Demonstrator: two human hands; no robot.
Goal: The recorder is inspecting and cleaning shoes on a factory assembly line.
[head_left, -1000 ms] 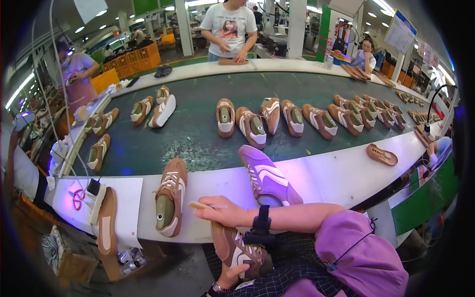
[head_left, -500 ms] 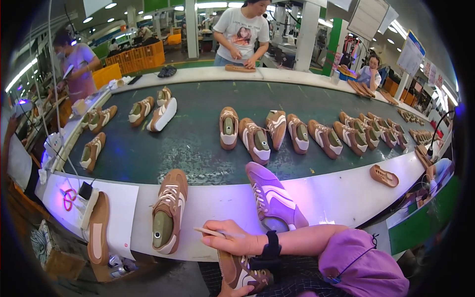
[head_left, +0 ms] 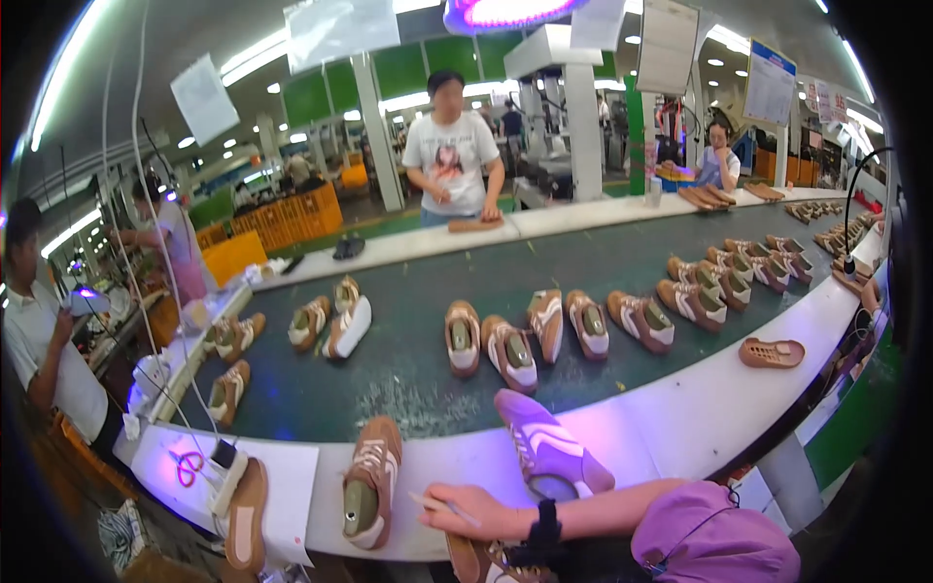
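Observation:
My right hand [head_left: 474, 513], wearing a dark wristband, is closed around a thin pale stick [head_left: 430, 502] that points left. Directly beneath it, a brown sneaker [head_left: 468, 560] with white trim shows at the lower edge, partly hidden by the hand and cut off by the frame. My left hand is out of view. To the left of my right hand stands a brown sneaker [head_left: 385, 464] with an olive lining, toe pointing away. Behind my forearm, another sneaker [head_left: 551, 442], tinted purple by the lamp light, lies on the white bench edge [head_left: 641, 432].
Several brown sneakers [head_left: 509, 352] stand on the dark green conveyor [head_left: 398, 291]. On the left, pink-handled scissors [head_left: 188, 470] lie near a brown sole [head_left: 247, 520] and white paper [head_left: 292, 496]. A brown sole piece [head_left: 772, 354] rests at right. Co-workers stand and sit beyond.
The view has tipped upward, so the bench sits lower in it. My left hand, earlier seen on the lower sneaker, has left the picture. My right hand still holds the stick.

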